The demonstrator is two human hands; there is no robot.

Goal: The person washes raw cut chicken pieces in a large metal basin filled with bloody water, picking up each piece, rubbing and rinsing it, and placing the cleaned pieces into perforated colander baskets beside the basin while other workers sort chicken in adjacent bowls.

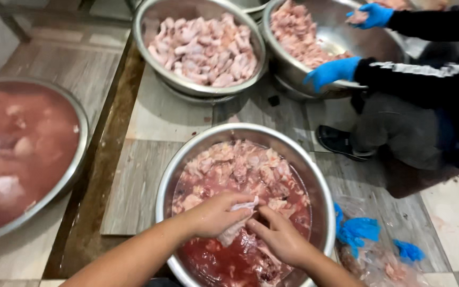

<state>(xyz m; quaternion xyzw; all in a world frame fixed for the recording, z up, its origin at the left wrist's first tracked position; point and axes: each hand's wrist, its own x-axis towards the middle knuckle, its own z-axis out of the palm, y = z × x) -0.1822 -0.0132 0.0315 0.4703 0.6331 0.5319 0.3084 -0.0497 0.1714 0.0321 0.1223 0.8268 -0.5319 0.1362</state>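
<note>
Both my bare hands are over a large steel bowl (322,191) on the floor, filled with raw chicken pieces (240,167) in red liquid. My left hand (216,215) grips a pale chicken piece (236,228) above the liquid. My right hand (280,239) pinches the same piece from the right, fingers touching its skin.
A steel bowl (152,58) of drained chicken sits at the back. Another person in blue gloves (331,72) and dark sleeves crouches at the right over a third bowl (346,37). A wide basin (78,159) of red liquid stands left. A plastic bag with blue gloves (362,231) lies right.
</note>
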